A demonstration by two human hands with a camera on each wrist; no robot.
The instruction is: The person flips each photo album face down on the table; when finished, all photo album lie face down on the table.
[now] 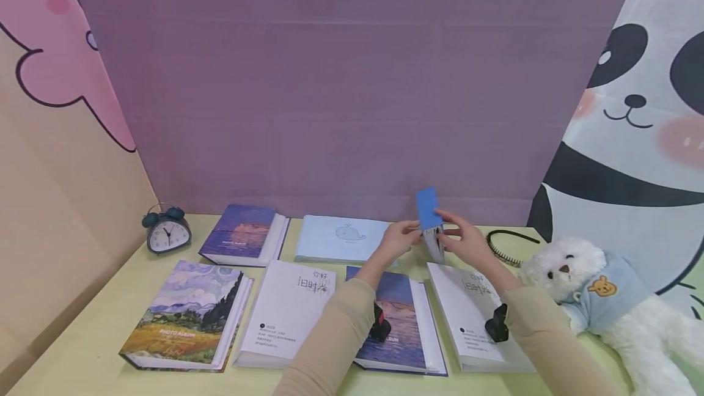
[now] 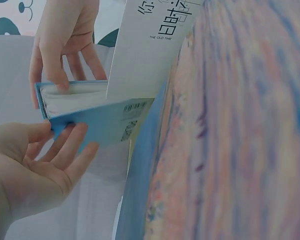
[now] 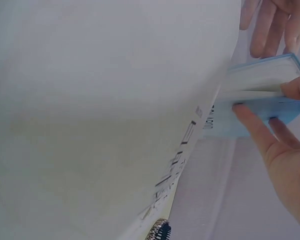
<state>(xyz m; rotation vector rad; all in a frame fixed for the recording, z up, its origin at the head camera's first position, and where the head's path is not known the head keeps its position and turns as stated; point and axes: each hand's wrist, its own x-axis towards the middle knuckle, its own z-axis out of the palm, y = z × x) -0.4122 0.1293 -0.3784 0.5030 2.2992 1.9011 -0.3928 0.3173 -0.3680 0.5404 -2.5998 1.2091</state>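
Note:
A small blue photo album (image 1: pixel 429 209) stands upright near the back of the table, its white inner pages showing. My left hand (image 1: pixel 397 242) holds it from the left, thumb at a cover corner and other fingers along the outer cover. From the other side my right hand (image 1: pixel 467 240) grips it. In the right wrist view the thumb of the right hand (image 3: pixel 285 155) lies at the pages, with fingers against the blue cover (image 3: pixel 260 120). Printed letters and a barcode (image 2: pixel 135 106) show on the cover in the left wrist view.
A light-blue whale album (image 1: pixel 335 237) lies left of the hands. Nearer lie white albums (image 1: pixel 286 316) (image 1: pixel 467 316), sunset albums (image 1: pixel 396 316) (image 1: pixel 242 231) and a landscape album (image 1: pixel 189 310). An alarm clock (image 1: pixel 168 234) stands left; a black headband (image 1: pixel 503 249) and white teddy bear (image 1: pixel 616 298) lie right.

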